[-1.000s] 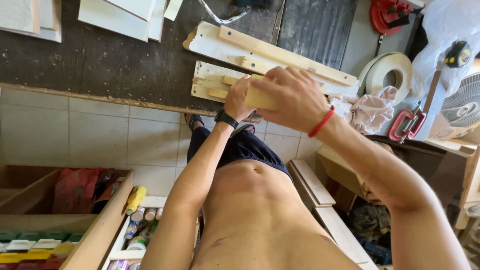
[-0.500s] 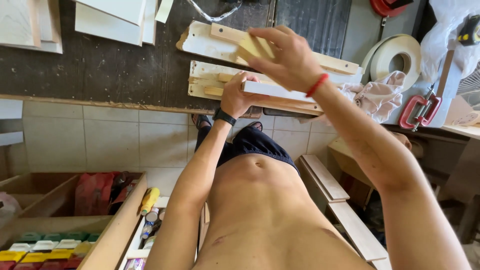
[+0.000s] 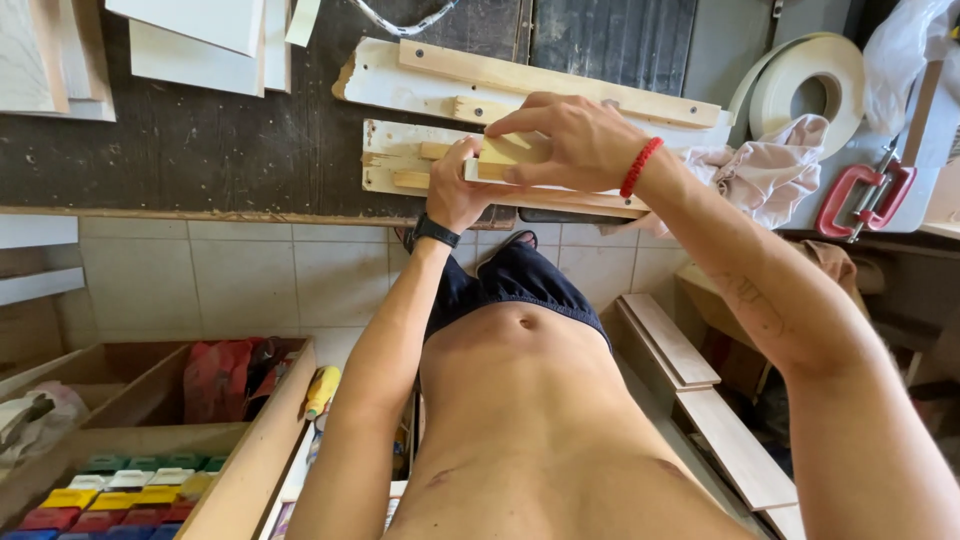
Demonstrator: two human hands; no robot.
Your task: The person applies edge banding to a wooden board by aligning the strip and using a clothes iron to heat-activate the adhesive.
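Both hands, left (image 3: 455, 190) & right (image 3: 570, 145), clamp small wood block (image 3: 505, 155): light, stiff; grip by side faces.

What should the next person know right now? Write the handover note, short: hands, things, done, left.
Left hand: grips the near end of a small pale wood block, watch on the wrist.
Right hand: lies over the top of the same block, fingers spread, red cord on the wrist.
Block sits on the white wooden jig at the edge of the dark workbench. Red clamp, roll of edge tape and a rag lie to the right.
Done: block placed on the jig.
Left: block is unclamped and held by hand only.
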